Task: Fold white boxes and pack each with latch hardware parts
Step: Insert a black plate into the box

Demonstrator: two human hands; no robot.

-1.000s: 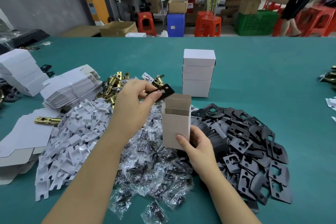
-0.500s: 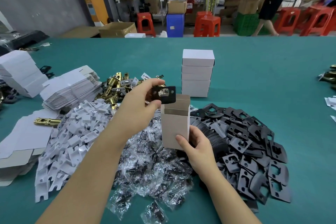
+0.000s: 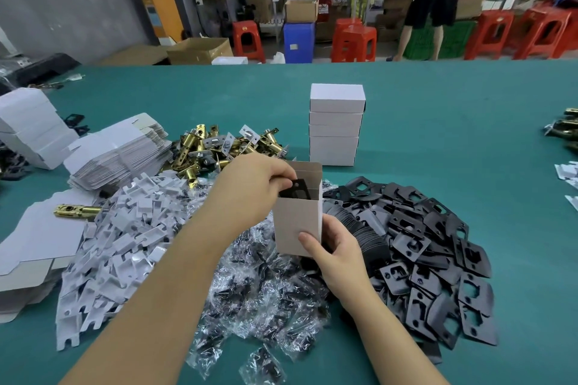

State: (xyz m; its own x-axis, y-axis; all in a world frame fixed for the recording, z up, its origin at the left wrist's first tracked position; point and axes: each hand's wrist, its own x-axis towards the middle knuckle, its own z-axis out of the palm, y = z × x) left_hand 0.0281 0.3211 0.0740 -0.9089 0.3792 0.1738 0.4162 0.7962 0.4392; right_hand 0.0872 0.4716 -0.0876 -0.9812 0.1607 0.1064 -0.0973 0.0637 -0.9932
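An open white box (image 3: pixel 297 222) stands upright over the piles, its top flaps up. My right hand (image 3: pixel 336 256) grips its lower right corner, thumb on the front face. My left hand (image 3: pixel 253 187) pinches a latch part with a black faceplate (image 3: pixel 297 189) that sits partly inside the box mouth; most of the part is hidden by the box. A stack of closed white boxes (image 3: pixel 336 125) stands just behind. Brass latch bolts (image 3: pixel 219 150) lie in a heap at the back left.
Black strike plates (image 3: pixel 431 259) are heaped on the right, bagged screws (image 3: pixel 259 297) in the middle, white card inserts (image 3: pixel 119 244) on the left. Flat box blanks (image 3: pixel 115 156) are stacked at far left. A person (image 3: pixel 434 0) stands beyond the green table (image 3: pixel 453 134).
My left hand has carried the latch part from above the brass heap over to the box and lowered it into the opening. My right hand has kept hold of the box.
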